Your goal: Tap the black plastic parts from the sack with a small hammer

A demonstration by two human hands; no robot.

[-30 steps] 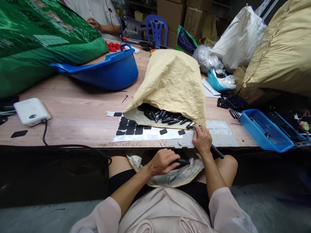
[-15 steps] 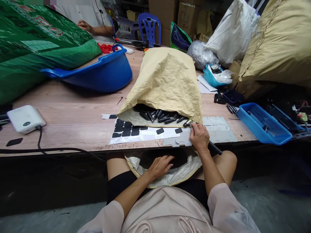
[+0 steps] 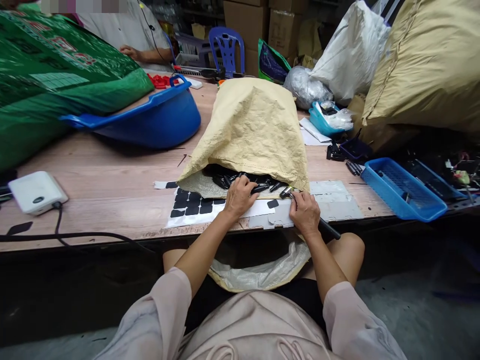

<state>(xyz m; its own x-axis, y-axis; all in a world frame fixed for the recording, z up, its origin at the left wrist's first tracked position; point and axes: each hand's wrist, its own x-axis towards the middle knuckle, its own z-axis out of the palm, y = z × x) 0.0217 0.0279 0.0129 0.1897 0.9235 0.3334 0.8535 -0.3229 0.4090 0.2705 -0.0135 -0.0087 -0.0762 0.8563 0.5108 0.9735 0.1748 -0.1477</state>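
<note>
At the mouth of a tan woven sack (image 3: 258,125) on the table, my left hand (image 3: 240,196) reaches its fingers onto the black pen-shaped pieces (image 3: 275,186) inside. Its thumb and forefinger look apart, though the fingertips are partly hidden. My right hand (image 3: 304,212) is wrapped around what looks like a small hammer (image 3: 330,230), its metal head by the sack's right corner and its black grip pointing toward me. Below the table edge, a second sack (image 3: 258,280) with a white lining lies open across my lap, dark inside.
A sheet of black stickers (image 3: 193,204) lies under the sack's front edge. To the left are a blue basin (image 3: 150,120), a green sack (image 3: 67,90) and a white box (image 3: 37,192) with a cable. A blue basket (image 3: 403,190) stands right. Across the table sits a person (image 3: 129,50).
My left hand has moved from the open lap sack up to the black pieces at the tabletop sack's mouth. My right hand keeps its hold on the hammer, nearly still.
</note>
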